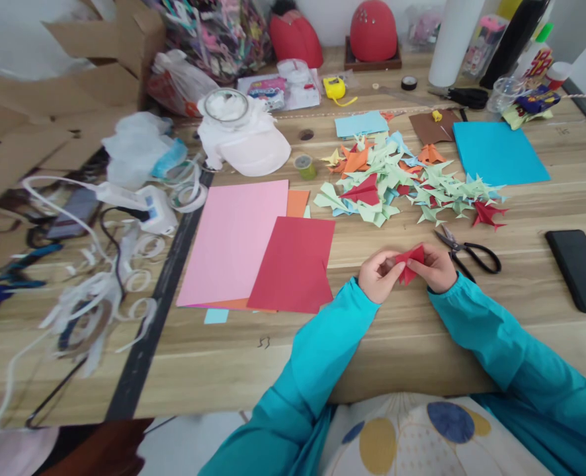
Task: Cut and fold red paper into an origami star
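Between my two hands is a small folded piece of red paper (411, 263), held above the wooden table. My left hand (379, 274) pinches its left side with thumb and fingers. On the right side, my right hand (436, 266) grips it the same way, thumb on top. Black-handled scissors (471, 251) lie just beyond my right hand. A pile of folded paper figures (382, 178), mostly pale green with some red, orange and blue, spreads behind the hands. Sheets of red paper (293, 264) and pink paper (238, 238) lie to the left.
A black phone (581, 270) lies at the right. Blue paper (501, 152) sits behind the scissors. At the left are tangled white strips (84, 317), a power strip (119, 196) and a cardboard box (94, 86). Bottles (454, 43) and a yellow tape measure (334, 88) stand at the back.
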Demonstrator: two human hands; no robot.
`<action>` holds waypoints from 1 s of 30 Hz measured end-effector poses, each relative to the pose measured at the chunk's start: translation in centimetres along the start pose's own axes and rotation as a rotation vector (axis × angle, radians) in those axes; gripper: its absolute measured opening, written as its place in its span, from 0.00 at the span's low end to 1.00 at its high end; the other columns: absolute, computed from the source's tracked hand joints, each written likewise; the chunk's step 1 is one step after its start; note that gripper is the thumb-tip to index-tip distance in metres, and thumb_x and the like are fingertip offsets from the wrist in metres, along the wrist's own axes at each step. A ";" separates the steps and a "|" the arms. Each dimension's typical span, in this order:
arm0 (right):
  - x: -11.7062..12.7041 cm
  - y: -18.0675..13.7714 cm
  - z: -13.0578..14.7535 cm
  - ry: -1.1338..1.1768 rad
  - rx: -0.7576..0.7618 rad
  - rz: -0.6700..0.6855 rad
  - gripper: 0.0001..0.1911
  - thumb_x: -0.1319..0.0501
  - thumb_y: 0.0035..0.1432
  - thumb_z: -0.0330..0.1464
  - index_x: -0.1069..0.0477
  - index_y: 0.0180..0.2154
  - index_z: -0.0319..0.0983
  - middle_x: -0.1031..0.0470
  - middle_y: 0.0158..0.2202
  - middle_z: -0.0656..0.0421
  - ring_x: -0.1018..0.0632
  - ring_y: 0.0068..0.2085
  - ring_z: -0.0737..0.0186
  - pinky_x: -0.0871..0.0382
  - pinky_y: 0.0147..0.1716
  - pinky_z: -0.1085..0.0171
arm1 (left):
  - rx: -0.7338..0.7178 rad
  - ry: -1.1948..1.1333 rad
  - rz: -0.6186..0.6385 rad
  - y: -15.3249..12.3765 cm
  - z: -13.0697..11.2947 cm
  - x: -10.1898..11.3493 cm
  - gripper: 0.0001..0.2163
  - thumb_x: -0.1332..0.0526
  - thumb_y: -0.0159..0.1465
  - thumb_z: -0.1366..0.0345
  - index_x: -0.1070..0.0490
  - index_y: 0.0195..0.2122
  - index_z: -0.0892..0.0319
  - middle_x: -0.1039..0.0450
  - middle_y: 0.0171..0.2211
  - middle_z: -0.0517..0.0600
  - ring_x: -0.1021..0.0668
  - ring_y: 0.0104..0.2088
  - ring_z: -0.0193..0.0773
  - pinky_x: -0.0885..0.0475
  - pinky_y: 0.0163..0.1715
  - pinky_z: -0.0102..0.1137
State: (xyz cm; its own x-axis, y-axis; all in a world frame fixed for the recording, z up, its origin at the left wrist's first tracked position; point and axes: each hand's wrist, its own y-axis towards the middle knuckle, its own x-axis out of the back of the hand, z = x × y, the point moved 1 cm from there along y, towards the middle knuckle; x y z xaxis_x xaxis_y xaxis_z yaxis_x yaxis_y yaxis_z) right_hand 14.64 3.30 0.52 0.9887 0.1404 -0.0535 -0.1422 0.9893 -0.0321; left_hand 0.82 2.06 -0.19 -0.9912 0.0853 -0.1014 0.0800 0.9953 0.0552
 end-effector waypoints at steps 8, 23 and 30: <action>-0.1 -0.3 0.3 0.023 -0.012 0.044 0.15 0.34 0.42 0.41 0.31 0.28 0.39 0.27 0.25 0.59 0.26 0.26 0.65 0.31 0.27 0.65 | 0.061 -0.037 -0.049 0.3 -0.1 0.0 0.11 0.36 0.49 0.61 0.30 0.30 0.62 0.31 0.21 0.46 0.30 0.22 0.28 0.34 0.24 0.24; -0.1 -0.1 0.2 0.041 -0.008 0.044 0.16 0.34 0.41 0.42 0.32 0.29 0.38 0.25 0.25 0.58 0.25 0.26 0.63 0.29 0.26 0.63 | 0.178 -0.175 -0.011 0.3 -0.5 0.1 0.12 0.35 0.48 0.59 0.31 0.28 0.63 0.30 0.18 0.45 0.29 0.18 0.29 0.31 0.21 0.26; -0.1 -0.1 0.2 0.065 -0.006 0.060 0.16 0.33 0.39 0.42 0.32 0.27 0.39 0.26 0.22 0.59 0.26 0.23 0.64 0.30 0.24 0.65 | 0.081 -0.131 0.015 0.3 -0.2 0.2 0.10 0.36 0.51 0.62 0.29 0.30 0.63 0.31 0.22 0.48 0.29 0.21 0.29 0.31 0.22 0.25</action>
State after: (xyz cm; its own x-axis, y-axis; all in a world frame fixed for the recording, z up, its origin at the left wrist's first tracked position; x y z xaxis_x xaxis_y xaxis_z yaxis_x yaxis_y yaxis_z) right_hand 14.54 3.21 0.78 0.9733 0.1959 -0.1197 -0.2011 0.9790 -0.0327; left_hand 0.63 2.36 -0.01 -0.9679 0.1005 -0.2302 0.1085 0.9938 -0.0224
